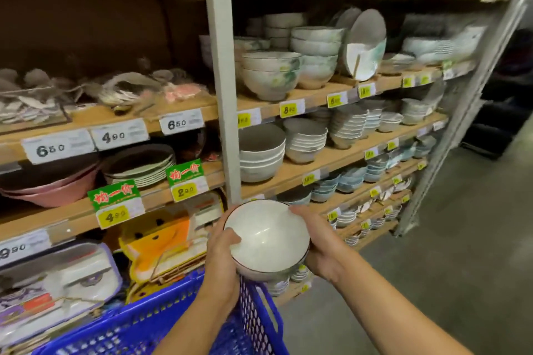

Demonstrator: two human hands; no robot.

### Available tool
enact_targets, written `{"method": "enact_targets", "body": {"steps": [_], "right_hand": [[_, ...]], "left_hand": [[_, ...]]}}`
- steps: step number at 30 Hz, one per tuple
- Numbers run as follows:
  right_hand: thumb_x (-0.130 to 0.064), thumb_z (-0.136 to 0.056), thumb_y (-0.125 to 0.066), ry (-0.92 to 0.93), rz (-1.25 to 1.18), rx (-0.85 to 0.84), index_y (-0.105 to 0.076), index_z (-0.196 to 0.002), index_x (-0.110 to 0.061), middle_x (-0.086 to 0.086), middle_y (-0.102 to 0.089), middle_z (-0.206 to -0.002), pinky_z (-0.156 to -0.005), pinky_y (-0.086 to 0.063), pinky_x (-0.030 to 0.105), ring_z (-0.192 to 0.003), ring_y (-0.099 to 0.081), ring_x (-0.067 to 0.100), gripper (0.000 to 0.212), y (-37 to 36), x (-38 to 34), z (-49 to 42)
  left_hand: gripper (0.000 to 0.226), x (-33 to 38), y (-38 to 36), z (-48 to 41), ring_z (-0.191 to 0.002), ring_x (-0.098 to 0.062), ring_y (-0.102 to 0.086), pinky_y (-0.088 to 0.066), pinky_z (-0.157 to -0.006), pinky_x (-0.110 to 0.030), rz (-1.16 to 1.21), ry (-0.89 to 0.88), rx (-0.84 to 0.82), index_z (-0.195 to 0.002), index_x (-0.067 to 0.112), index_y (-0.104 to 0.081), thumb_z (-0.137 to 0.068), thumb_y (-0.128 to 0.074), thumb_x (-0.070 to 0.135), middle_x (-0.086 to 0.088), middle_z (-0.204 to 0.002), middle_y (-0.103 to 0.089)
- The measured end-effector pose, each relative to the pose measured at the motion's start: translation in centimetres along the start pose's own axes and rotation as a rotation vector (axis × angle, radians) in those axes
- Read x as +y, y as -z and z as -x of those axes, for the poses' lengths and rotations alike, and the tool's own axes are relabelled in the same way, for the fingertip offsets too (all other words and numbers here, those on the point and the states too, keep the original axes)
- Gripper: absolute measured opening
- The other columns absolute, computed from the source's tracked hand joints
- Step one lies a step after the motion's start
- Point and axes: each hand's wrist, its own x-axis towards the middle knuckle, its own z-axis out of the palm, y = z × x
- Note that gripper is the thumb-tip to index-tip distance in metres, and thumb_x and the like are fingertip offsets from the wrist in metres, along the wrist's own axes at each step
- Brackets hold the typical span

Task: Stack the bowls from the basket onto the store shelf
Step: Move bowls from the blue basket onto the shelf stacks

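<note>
A white bowl [266, 238] with a dark rim is held in front of me, just above the far right corner of the blue mesh basket [161, 323]. My left hand [220, 253] grips its left side with the thumb inside the rim. My right hand [318, 242] cups its right side, fingers curled over the edge. The wooden store shelf [331, 158] beyond holds stacks of grey bowls [259, 153]. The inside of the basket is mostly hidden by my arms.
A grey upright post [225, 81] divides the shelving. Left bays hold pink bowls [52, 184], dark plates [138, 164] and packaged goods [54, 288]. Price tags line the shelf edges. Concrete floor [447, 253] lies to the right.
</note>
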Motion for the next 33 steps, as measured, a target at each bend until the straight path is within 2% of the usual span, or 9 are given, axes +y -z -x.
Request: {"method": "enact_targets", "body": {"steps": [4, 6, 9, 11, 14, 19, 26, 30, 33], "right_hand": [[-0.034, -0.095, -0.050, 0.109, -0.028, -0.032, -0.067, -0.117, -0.019, 0.005, -0.073, -0.110, -0.092, -0.052, 0.039, -0.104, -0.068, 0.024, 0.031, 4.9, -4.3, 0.3], [-0.031, -0.096, -0.048, 0.176, -0.030, -0.025, -0.067, -0.118, -0.019, 0.005, -0.072, -0.114, -0.097, -0.048, 0.040, -0.110, -0.065, 0.025, 0.031, 6.7, -6.0, 0.2], [-0.029, -0.097, -0.047, 0.275, -0.028, 0.029, -0.064, -0.122, -0.017, 0.009, -0.068, -0.121, -0.100, -0.045, 0.041, -0.116, -0.061, 0.027, 0.033, 8.8, -8.6, -0.4], [-0.028, -0.098, -0.045, 0.332, -0.001, 0.047, -0.068, -0.115, -0.018, 0.009, -0.069, -0.117, -0.091, -0.051, 0.035, -0.112, -0.063, 0.025, 0.031, 10.1, -10.4, -1.1], [-0.030, -0.099, -0.040, 0.382, 0.039, 0.043, -0.072, -0.110, -0.022, 0.003, -0.072, -0.112, -0.079, -0.053, 0.029, -0.104, -0.067, 0.018, 0.035, 11.7, -13.1, -2.4], [-0.034, -0.099, -0.042, 0.466, 0.109, 0.025, -0.066, -0.121, -0.017, 0.003, -0.069, -0.119, -0.097, -0.049, 0.036, -0.114, -0.063, 0.020, 0.037, 14.5, -17.6, -5.6], [-0.037, -0.100, -0.037, 0.511, 0.142, -0.021, -0.071, -0.110, -0.030, -0.004, -0.071, -0.115, -0.075, -0.054, 0.018, -0.106, -0.066, 0.010, 0.036, 17.2, -23.8, -10.8], [-0.040, -0.101, -0.038, 0.556, 0.111, -0.022, -0.052, -0.137, -0.029, -0.004, -0.059, -0.135, -0.095, -0.048, 0.031, -0.122, -0.058, 0.012, 0.040, 18.3, -26.7, -13.3], [-0.048, -0.087, -0.055, 0.565, 0.028, -0.112, -0.051, -0.133, -0.035, -0.009, -0.063, -0.130, -0.080, -0.055, 0.022, -0.115, -0.062, 0.009, 0.048, 18.2, -28.3, -14.7]], "left_hand": [[0.039, -0.2, -7.4, -0.5, -0.099, -0.030, -0.061, -0.058, -0.062, -0.038, 0.032, 0.021, -0.009, -0.092, 0.040, -0.073, -0.066, -0.049, 0.021, 0.005, -0.097, -0.072], [0.039, -0.2, -10.4, -1.0, -0.098, -0.032, -0.062, -0.058, -0.063, -0.042, 0.048, 0.073, 0.001, -0.094, 0.038, -0.073, -0.074, -0.046, 0.017, -0.001, -0.100, -0.071], [0.041, 0.0, -14.4, -1.9, -0.090, -0.032, -0.063, -0.053, -0.047, -0.033, 0.108, 0.122, 0.016, -0.101, 0.029, -0.072, -0.074, -0.044, 0.013, -0.008, -0.099, -0.070], [0.041, 0.3, -16.8, -2.9, -0.087, -0.031, -0.064, -0.052, -0.045, -0.030, 0.138, 0.120, 0.019, -0.102, 0.025, -0.072, -0.075, -0.043, 0.011, -0.008, -0.097, -0.072], [0.044, 0.6, -20.1, -4.8, -0.096, -0.031, -0.063, -0.053, -0.060, -0.032, 0.124, 0.074, -0.011, -0.103, 0.026, -0.071, -0.074, -0.042, 0.011, -0.007, -0.105, -0.071], [0.044, 0.9, -25.3, -8.8, -0.092, -0.032, -0.063, -0.053, -0.069, -0.035, 0.135, 0.086, -0.056, -0.101, 0.026, -0.072, -0.075, -0.040, 0.011, -0.005, -0.097, -0.072], [0.043, 2.8, -31.4, -15.1, -0.086, -0.032, -0.065, -0.050, -0.075, -0.037, 0.138, 0.126, -0.095, -0.106, 0.017, -0.071, -0.075, -0.042, 0.011, -0.010, -0.096, -0.074], [0.033, 4.5, -33.7, -17.5, -0.086, -0.033, -0.065, -0.050, -0.076, -0.039, 0.107, 0.141, -0.086, -0.096, 0.014, -0.071, -0.074, -0.046, 0.013, -0.010, -0.093, -0.075], [0.033, 5.5, -35.1, -18.7, -0.092, -0.034, -0.065, -0.051, -0.081, -0.041, 0.119, 0.107, -0.044, -0.096, 0.016, -0.071, -0.072, -0.048, 0.013, -0.010, -0.096, -0.075]]}}
